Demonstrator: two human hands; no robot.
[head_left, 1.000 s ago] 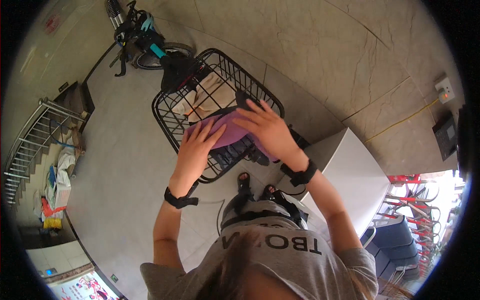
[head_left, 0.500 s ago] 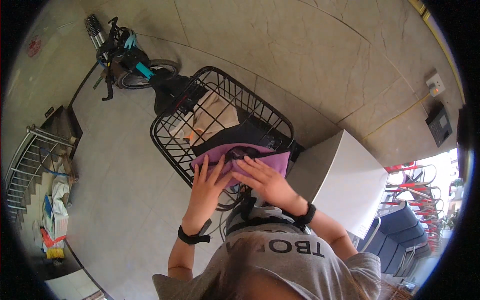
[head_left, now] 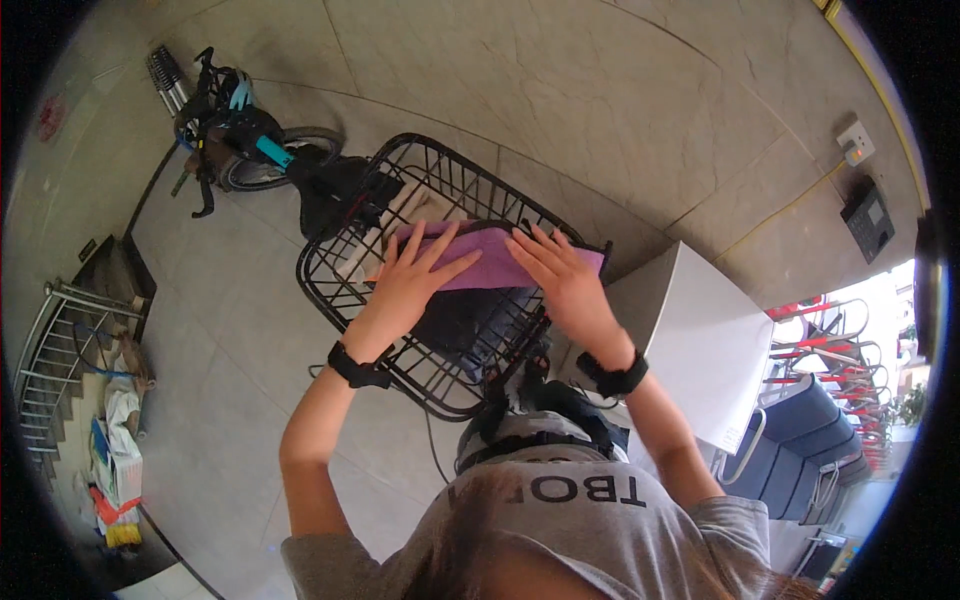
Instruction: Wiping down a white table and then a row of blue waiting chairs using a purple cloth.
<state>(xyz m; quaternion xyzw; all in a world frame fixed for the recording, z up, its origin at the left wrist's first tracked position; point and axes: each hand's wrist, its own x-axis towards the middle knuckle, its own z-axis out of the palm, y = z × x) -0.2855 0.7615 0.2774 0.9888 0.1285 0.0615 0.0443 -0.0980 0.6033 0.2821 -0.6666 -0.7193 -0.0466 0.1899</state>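
Grey floor point(head_left: 220, 410); left hand point(head_left: 404, 290), right hand point(head_left: 575, 290) on purple cloth point(head_left: 490, 262)

I'm seeing a cloth point(head_left: 490, 264) lying across the basket point(head_left: 408, 138), under both the left hand point(head_left: 400, 290) and the right hand point(head_left: 568, 285). Another cloth point(head_left: 425, 206) is lying just ahead of the left hand, inside the basket. A bicycle point(head_left: 274, 152) is standing beyond, ahead and left. Right of the right hand, a box point(head_left: 705, 350) is standing; chairs point(head_left: 805, 415) are sitting farther right.

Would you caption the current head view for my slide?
Left-hand grip and right-hand grip touch purple fabric over a black rectangular wire basket.
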